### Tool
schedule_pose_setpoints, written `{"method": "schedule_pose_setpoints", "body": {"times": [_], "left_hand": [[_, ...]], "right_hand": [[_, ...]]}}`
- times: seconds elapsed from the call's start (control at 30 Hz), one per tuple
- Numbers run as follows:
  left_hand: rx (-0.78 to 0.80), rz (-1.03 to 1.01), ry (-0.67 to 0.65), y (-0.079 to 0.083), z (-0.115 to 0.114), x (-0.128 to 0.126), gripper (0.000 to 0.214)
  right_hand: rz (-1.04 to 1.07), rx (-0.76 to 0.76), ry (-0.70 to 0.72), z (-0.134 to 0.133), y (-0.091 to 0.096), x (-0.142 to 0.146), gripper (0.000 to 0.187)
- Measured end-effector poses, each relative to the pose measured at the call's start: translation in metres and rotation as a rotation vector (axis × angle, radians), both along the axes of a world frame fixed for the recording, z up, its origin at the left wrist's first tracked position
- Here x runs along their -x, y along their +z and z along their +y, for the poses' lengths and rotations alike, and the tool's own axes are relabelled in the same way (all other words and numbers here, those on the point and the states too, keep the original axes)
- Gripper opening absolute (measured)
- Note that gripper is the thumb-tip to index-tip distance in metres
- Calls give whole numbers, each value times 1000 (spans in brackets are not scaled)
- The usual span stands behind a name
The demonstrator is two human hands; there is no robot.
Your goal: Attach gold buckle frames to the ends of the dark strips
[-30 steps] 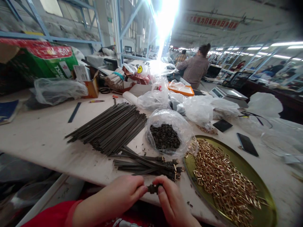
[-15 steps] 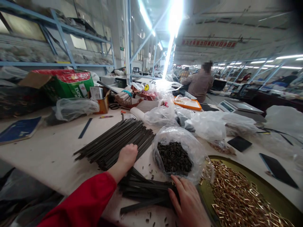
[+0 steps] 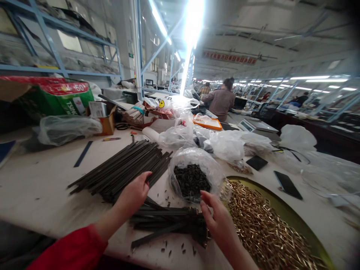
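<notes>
My left hand (image 3: pixel 136 192) is above the right side of a spread of long black strips (image 3: pixel 118 165), thumb and fingers pressed together. Whatever lies between its fingertips, if anything, is hidden. My right hand (image 3: pixel 219 215) has its thumb and bent index finger apart, at the near rim of a clear plastic bag (image 3: pixel 218 170) full of small black pieces (image 3: pixel 192 180). I see nothing held in it. A second bundle of black strips (image 3: pixel 165 221) lies between my hands, its right end showing metal bits beside my right hand. Right of that hand, a round tray (image 3: pixel 292 204) carries many gold-coloured metal rectangular loops (image 3: pixel 258 213).
Small black bits (image 3: pixel 165 249) are scattered along the near table (image 3: pixel 53 187). Behind the bag lie crumpled plastic bags (image 3: pixel 227 144), an orange-rimmed tray (image 3: pixel 208 123) and a dark phone-like slab (image 3: pixel 287 185). A green-red carton (image 3: pixel 62 99) stands left. Another person (image 3: pixel 221 101) is farther back.
The view has swung right. My left hand has turned, bringing its pinched thumb and fingertips into sight. My right hand has lifted off the end of the nearer bundle, towards the bag's rim.
</notes>
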State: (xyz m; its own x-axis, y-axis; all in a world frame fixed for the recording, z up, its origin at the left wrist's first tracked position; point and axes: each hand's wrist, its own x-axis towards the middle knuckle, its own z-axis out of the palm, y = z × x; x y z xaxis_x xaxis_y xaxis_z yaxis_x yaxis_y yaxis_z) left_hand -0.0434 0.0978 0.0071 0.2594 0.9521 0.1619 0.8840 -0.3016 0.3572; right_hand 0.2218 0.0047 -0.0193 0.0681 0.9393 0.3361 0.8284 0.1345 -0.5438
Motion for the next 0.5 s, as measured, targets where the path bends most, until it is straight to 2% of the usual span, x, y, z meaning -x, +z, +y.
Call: {"method": "schedule_pose_setpoints", "body": {"times": [0.03, 0.1, 0.17, 0.23, 0.37, 0.5], "left_hand": [[40, -64, -68, 3, -14, 0, 35], [227, -266, -174, 5, -40, -2, 32], [440, -436, -175, 1, -60, -7, 30], [621, -573, -109, -6, -73, -15, 28], [896, -830, 4, -16, -79, -26, 35], [998, -952, 52, -16, -76, -26, 37]], "right_hand": [[-11, 34, -23, 9, 3, -5, 29], [-92, 99, -52, 30, 5, -13, 29], [-177, 149, -43, 52, 4, -17, 25], [-227, 190, -12, 73, -1, -16, 19], [-285, 249, 37, 97, -14, -5, 8], [-211, 238, 48, 102, -17, -1, 11]]}}
